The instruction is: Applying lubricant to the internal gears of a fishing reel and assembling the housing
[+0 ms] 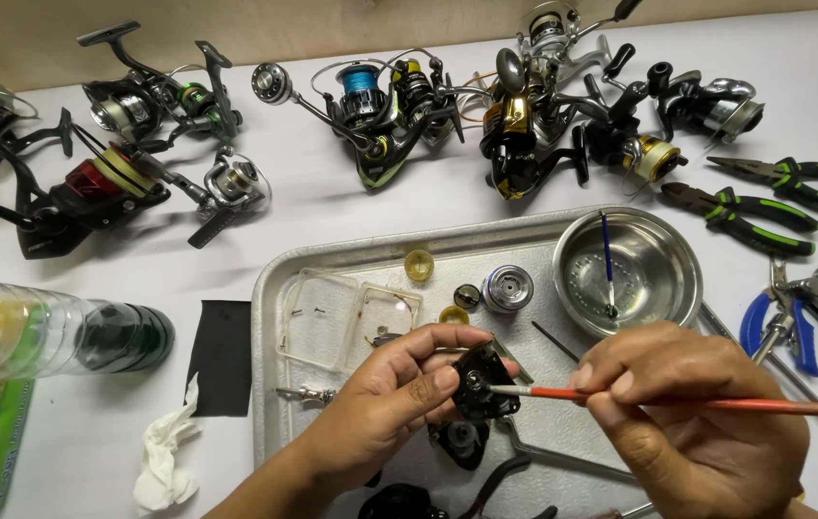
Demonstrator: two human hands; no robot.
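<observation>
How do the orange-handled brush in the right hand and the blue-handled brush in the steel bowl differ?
The orange-handled brush lies nearly level, pinched in the right hand; the blue-handled brush stands steeply, leaning in the steel bowl with no hand on it. The orange one's tip meets the black reel part held by the left hand; the blue one's tip rests on the bowl's bottom. Both are thin and straight.

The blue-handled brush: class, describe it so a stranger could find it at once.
Start at the metal tray in the middle of the table. At its far right corner sits a round steel bowl. The blue brush stands inside it, unlike the orange brush held in the right hand.
</observation>
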